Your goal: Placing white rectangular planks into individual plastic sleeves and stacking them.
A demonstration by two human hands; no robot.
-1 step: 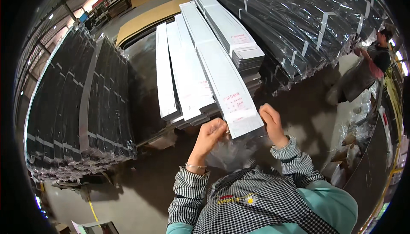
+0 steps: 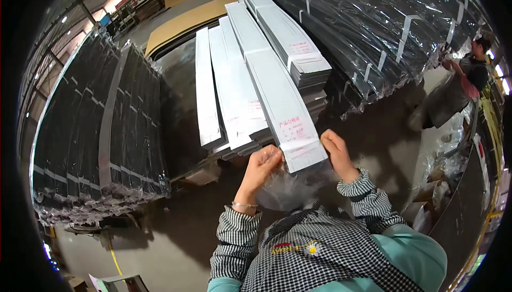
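A long bundle of flat white strips (image 2: 277,87) points toward me, topped by a label sheet with red print. A thin, pale band (image 2: 298,145) crosses its near end. At the left corner of that end my left hand (image 2: 261,167) is closed in a pinch, with clear plastic film (image 2: 282,191) hanging beside and below it. My right hand (image 2: 338,156) is closed too, its curled fingers against the right edge by the band. What lies inside the right fingers is hidden; they seem to grip the band's end, but I cannot tell for sure.
More white strip bundles (image 2: 232,89) lie to the left, and another stack (image 2: 290,39) lies right and farther back. Tall film-wrapped dark stacks stand left (image 2: 80,127) and right (image 2: 373,31). A person (image 2: 466,73) is at the far right, near crumpled plastic (image 2: 442,169).
The band across the bundle's near end shows more plainly now, with a small fold over the label's lower part. Both hands have shifted very slightly away from me.
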